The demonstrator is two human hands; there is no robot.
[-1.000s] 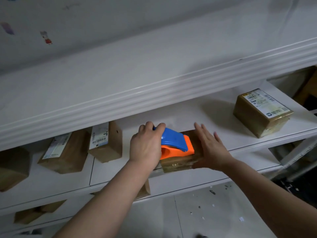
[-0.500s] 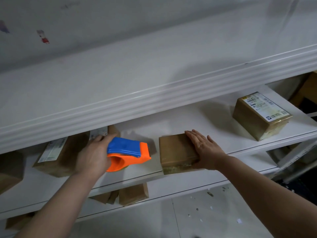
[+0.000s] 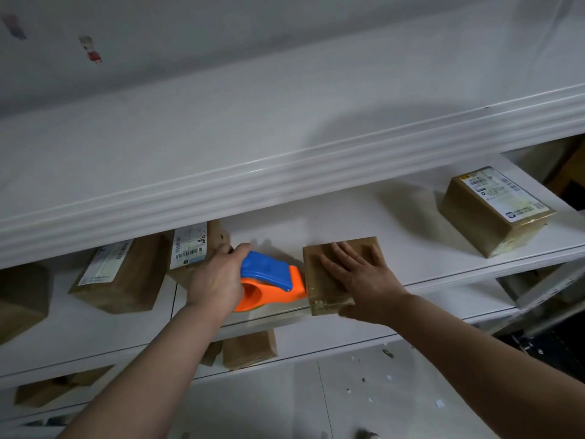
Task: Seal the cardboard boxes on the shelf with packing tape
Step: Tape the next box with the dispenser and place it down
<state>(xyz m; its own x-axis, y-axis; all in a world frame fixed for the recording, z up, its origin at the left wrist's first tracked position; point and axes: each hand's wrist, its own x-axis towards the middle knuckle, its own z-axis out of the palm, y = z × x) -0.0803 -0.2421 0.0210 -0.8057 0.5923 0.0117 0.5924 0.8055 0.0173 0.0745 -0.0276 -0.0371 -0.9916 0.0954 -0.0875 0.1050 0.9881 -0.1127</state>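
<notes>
my left hand [image 3: 218, 280] is wrapped around the tape gun [image 3: 269, 282], fingers curled over its blue top, and the orange nose sits against the left face of the box [image 3: 342, 248]. my right hand [image 3: 357, 275] lies flat on the box top, fingers spread, pinning it down. the box sits at the front edge of the middle shelf [image 3: 427, 248], its near corner about level with the lip. other boxes, some labelled, sit well apart to the left and far right.

i judge the step in hand to be starting a strip on that left face. to do it well, i want the nose pressed square to the cardboard so the tape end bites, then a steady drag up and across the top along the seam. my flat hand has to push back against that, or the box slides right or tips off the lip. the palm also covers the likely path, so i should shift it aside as the gun comes over. i can't see the tape end itself.
</notes>
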